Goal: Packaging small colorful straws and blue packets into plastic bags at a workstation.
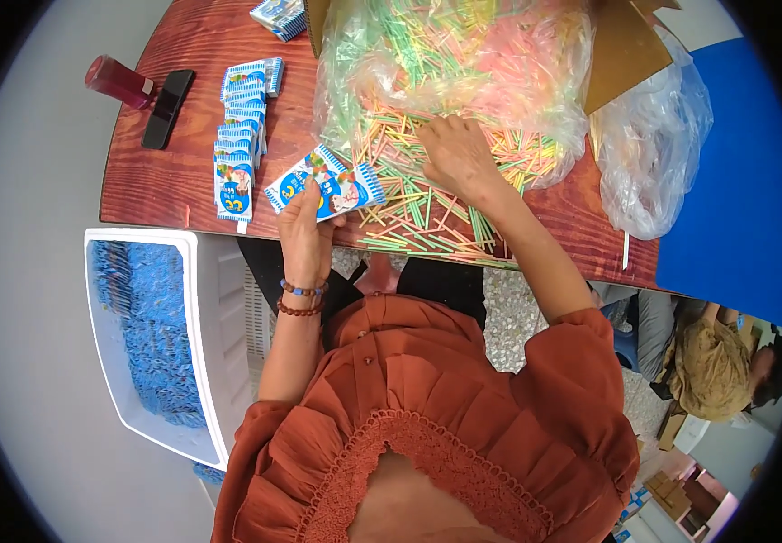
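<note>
My left hand (304, 217) is closed on blue-and-white printed packets (338, 188), held fanned out just above the table's near edge. Over the heap of thin pastel sticks (418, 213) is my right hand (457, 161), its fingers curled down among them. Whatever lies under those fingertips is hidden. The sticks are pink, green and yellow, and many lie scattered toward the near edge. Behind my right hand, clear plastic bags (526, 54) hold more of them. To the left of my left hand lies an overlapping row of similar packets (234, 185).
A phone (168, 109) and a red bottle (119, 81) lie at the table's left. Below, a white foam box (194, 308) holds many blue packets. Cardboard flaps (630, 59) and an empty-looking clear bag (637, 172) are at right. Another person (716, 371) sits at far right.
</note>
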Available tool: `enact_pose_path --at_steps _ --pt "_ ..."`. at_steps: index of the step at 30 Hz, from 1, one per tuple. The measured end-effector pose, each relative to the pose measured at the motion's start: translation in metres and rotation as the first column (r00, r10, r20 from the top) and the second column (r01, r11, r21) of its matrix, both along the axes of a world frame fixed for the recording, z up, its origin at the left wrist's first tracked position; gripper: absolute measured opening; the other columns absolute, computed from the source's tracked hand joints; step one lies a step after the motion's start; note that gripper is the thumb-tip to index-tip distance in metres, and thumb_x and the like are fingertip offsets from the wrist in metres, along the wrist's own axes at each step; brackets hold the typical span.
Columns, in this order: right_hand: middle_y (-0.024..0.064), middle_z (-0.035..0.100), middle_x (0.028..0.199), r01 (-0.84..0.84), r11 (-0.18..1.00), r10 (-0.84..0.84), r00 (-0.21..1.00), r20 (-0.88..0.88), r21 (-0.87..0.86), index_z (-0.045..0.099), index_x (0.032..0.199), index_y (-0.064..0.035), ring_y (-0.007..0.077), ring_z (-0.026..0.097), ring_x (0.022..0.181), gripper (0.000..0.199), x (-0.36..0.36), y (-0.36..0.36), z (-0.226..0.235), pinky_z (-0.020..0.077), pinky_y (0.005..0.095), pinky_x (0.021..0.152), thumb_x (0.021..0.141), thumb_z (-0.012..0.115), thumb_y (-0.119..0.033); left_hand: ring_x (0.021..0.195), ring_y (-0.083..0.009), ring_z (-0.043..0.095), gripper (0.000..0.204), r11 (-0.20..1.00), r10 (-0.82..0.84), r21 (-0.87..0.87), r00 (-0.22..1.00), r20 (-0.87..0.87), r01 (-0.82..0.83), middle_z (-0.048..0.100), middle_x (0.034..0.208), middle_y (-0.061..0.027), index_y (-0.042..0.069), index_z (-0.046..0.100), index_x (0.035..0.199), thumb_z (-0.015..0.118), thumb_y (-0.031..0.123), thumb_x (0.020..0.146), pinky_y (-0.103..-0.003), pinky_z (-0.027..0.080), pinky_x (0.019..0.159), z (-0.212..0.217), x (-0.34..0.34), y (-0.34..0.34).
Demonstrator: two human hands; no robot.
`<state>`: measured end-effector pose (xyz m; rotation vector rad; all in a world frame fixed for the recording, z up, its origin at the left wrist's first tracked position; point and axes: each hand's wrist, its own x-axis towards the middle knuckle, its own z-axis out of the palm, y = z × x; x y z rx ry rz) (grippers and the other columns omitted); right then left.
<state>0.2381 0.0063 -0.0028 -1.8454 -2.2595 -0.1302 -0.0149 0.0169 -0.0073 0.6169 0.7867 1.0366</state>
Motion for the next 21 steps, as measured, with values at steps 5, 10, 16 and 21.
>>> enact_pose_path --at_steps 5,10,16,21 --pt "0.0132 0.059 0.090 -0.029 0.996 0.039 0.993 0.114 -0.085 0.060 0.092 -0.0039 0.0286 0.056 0.092 0.017 0.000 0.004 -0.001 0.0388 0.0421 0.086 0.078 0.060 -0.014 0.065 -0.0098 0.060 0.025 0.998 0.065 -0.011 0.998 0.026 -0.064 0.068 0.082 -0.0045 0.004 0.067 0.093 0.055 0.024 0.099 -0.023 0.048 0.057 0.005 -0.002 0.001" --pt "0.0141 0.059 0.092 -0.075 0.997 0.077 0.992 0.096 -0.023 0.059 0.092 -0.0035 0.0291 0.056 0.093 0.017 0.013 0.002 -0.010 0.0382 0.0433 0.086 0.082 0.058 -0.017 0.079 -0.0119 0.061 0.023 1.000 -0.005 -0.011 0.999 0.043 0.005 0.068 0.097 -0.0054 0.003 0.063 0.101 0.054 0.024 0.099 -0.026 0.045 0.060 0.002 -0.004 0.001" --pt "0.0206 0.062 0.106 -0.053 0.978 -0.007 0.960 -0.281 -0.204 0.049 0.124 0.0034 0.0323 0.057 0.104 0.038 0.023 0.002 0.008 0.0389 0.0433 0.091 0.095 0.049 -0.021 0.068 -0.0112 0.062 0.025 0.997 0.046 -0.062 0.998 0.036 -0.044 0.069 0.087 -0.0056 0.002 0.066 0.098 0.054 0.025 0.099 -0.025 0.050 0.059 0.006 0.001 0.001" --pt "0.0156 0.065 0.100 -0.133 0.980 -0.023 0.657 -0.754 -0.146 0.041 0.135 0.0047 0.0243 0.060 0.093 0.043 0.021 0.006 0.004 0.0455 0.0368 0.088 0.101 0.044 -0.023 0.068 -0.0114 0.062 0.025 0.998 0.044 -0.045 0.996 0.080 -0.040 0.069 0.087 -0.0054 0.002 0.066 0.099 0.054 0.024 0.099 -0.025 0.051 0.059 0.011 0.011 0.003"
